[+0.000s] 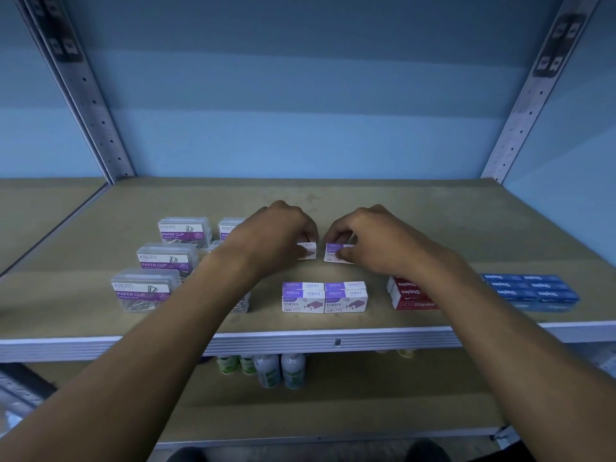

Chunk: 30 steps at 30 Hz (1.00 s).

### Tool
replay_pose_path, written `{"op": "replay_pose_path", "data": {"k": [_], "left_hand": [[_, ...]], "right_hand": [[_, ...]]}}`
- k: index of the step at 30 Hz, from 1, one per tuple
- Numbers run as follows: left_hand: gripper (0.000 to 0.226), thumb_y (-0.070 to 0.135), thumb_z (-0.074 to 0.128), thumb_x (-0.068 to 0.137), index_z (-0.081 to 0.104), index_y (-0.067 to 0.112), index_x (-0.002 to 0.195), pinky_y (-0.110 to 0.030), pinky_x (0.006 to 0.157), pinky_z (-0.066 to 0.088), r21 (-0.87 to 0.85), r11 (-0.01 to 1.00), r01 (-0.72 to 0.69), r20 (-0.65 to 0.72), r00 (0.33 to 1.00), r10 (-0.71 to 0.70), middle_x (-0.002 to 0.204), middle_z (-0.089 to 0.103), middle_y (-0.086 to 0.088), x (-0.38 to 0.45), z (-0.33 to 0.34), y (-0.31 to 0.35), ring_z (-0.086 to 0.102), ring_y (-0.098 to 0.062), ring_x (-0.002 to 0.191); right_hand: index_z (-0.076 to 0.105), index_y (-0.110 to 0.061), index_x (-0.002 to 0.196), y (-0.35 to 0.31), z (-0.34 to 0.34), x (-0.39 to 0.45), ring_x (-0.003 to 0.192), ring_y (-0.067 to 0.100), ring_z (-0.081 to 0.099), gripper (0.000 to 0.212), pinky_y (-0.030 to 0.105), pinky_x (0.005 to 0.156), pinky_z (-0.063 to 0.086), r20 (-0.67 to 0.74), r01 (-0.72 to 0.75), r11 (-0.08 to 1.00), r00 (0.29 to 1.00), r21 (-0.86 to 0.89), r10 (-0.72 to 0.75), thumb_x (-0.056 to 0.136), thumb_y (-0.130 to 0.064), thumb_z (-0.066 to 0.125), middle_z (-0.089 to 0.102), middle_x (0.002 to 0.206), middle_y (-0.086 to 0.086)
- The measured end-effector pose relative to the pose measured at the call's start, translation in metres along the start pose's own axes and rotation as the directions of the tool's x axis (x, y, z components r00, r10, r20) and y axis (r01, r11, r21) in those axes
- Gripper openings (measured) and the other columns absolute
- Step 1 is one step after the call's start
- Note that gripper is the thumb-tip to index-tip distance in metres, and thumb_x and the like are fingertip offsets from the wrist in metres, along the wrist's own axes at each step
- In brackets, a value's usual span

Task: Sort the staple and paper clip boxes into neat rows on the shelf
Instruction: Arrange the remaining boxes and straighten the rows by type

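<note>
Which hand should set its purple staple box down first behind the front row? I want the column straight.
Probably the right hand: its staple box sits behind the front purple boxes, while the left hand hides most of its box.

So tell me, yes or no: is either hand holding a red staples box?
No: left hand and right hand each pinch a purple-and-white staples box.

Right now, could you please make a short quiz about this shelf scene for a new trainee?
1. True or false: both hands grip a white-and-purple staples box.
2. Which group sits farthest right? A) red staples boxes B) blue staples boxes C) paper clip boxes
3. What stands on the lower shelf?

Key:
1. True: left hand grips one box, right hand another.
2. B
3. Small bottles.
</note>
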<state>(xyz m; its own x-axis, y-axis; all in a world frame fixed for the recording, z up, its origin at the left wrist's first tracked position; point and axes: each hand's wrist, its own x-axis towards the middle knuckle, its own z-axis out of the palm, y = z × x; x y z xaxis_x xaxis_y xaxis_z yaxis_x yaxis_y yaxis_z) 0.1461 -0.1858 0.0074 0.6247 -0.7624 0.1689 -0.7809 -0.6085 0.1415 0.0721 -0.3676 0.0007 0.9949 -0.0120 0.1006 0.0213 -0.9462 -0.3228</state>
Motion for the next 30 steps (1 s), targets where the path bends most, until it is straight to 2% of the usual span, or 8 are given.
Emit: {"op": "replay_pose_path", "data": {"k": [3,8,14,17,20,25,27,30], "left_hand": [[0.021,0.024,0.07,0.086,0.073,0.032,0.105,-0.03,0.085,0.05,-0.042,0.999,-0.016,-0.015,1.0,0.015,0.104,0.073,0.009,-0.006,-0.006,0.003,0.054,-0.008,0.088],[0.018,0.025,0.077,0.082,0.076,0.03,0.1,-0.02,0.074,0.047,-0.138,0.99,-0.025,-0.004,1.0,0.025,0.098,0.073,0.011,-0.02,-0.014,0.005,0.05,0.009,0.066],[0.018,0.028,0.078,0.08,0.077,0.032,0.098,-0.023,0.077,0.05,-0.154,0.988,0.017,0.052,0.999,-0.009,0.099,0.073,0.013,-0.027,-0.014,0.004,0.061,0.001,0.081],[0.019,0.029,0.078,0.08,0.076,0.032,0.098,-0.023,0.078,0.051,-0.176,0.983,0.041,0.065,0.997,-0.03,0.097,0.073,0.014,-0.028,-0.014,0.005,0.061,0.003,0.078],[0.02,0.025,0.076,0.082,0.076,0.03,0.102,-0.017,0.072,0.044,-0.205,0.978,0.028,0.095,0.995,-0.008,0.1,0.073,0.011,-0.029,-0.013,0.008,0.055,0.009,0.068],[0.022,0.021,0.071,0.087,0.076,0.031,0.105,-0.004,0.063,0.034,-0.211,0.977,0.009,0.141,0.99,0.022,0.103,0.072,0.011,-0.031,-0.012,0.01,0.054,0.009,0.068],[0.023,0.018,0.065,0.091,0.076,0.031,0.106,-0.005,0.066,0.038,-0.209,0.978,0.0,0.158,0.987,0.034,0.104,0.073,0.011,-0.031,-0.012,0.011,0.058,0.004,0.073],[0.026,0.017,0.056,0.094,0.076,0.03,0.106,-0.017,0.079,0.048,-0.199,0.98,-0.007,0.168,0.985,0.041,0.105,0.073,0.012,-0.033,-0.013,0.013,0.063,-0.003,0.086]], "right_hand": [[0.077,-0.031,0.104,-0.003,-0.009,-0.006,0.079,-0.009,0.057,0.023,0.01,0.07,0.043,-0.01,0.011,0.999,1.0,0.045,-0.011,0.087,-0.016,0.07,0.073,0.097,-0.012],[0.077,-0.031,0.103,-0.011,-0.019,-0.019,0.083,-0.01,0.062,0.022,0.006,0.068,0.043,-0.007,0.037,0.995,0.999,0.094,-0.037,0.087,-0.016,0.073,0.074,0.094,-0.016],[0.077,-0.027,0.103,-0.015,-0.022,-0.029,0.083,-0.01,0.065,0.019,0.005,0.068,0.049,0.067,0.03,0.993,0.997,0.115,-0.038,0.087,-0.016,0.076,0.075,0.094,-0.016],[0.078,-0.028,0.102,-0.016,-0.02,-0.031,0.084,-0.007,0.067,0.019,0.019,0.079,0.056,0.111,0.019,0.992,0.993,0.121,-0.033,0.087,-0.017,0.075,0.075,0.093,-0.016],[0.078,-0.03,0.102,-0.017,-0.019,-0.031,0.087,-0.005,0.067,0.018,0.029,0.085,0.058,0.154,0.017,0.994,0.988,0.109,-0.033,0.089,-0.018,0.073,0.075,0.095,-0.015],[0.079,-0.031,0.103,-0.019,-0.018,-0.03,0.088,-0.001,0.068,0.02,0.034,0.086,0.058,0.182,0.031,0.996,0.982,0.078,-0.045,0.091,-0.019,0.068,0.076,0.094,-0.014],[0.078,-0.03,0.107,-0.02,-0.018,-0.029,0.09,0.002,0.068,0.023,0.035,0.087,0.058,0.189,0.034,0.997,0.981,0.063,-0.046,0.092,-0.019,0.065,0.075,0.098,-0.014],[0.079,-0.031,0.107,-0.02,-0.019,-0.03,0.092,0.002,0.067,0.024,0.035,0.087,0.057,0.206,0.029,0.997,0.978,0.065,-0.042,0.095,-0.02,0.06,0.075,0.1,-0.014]]}}
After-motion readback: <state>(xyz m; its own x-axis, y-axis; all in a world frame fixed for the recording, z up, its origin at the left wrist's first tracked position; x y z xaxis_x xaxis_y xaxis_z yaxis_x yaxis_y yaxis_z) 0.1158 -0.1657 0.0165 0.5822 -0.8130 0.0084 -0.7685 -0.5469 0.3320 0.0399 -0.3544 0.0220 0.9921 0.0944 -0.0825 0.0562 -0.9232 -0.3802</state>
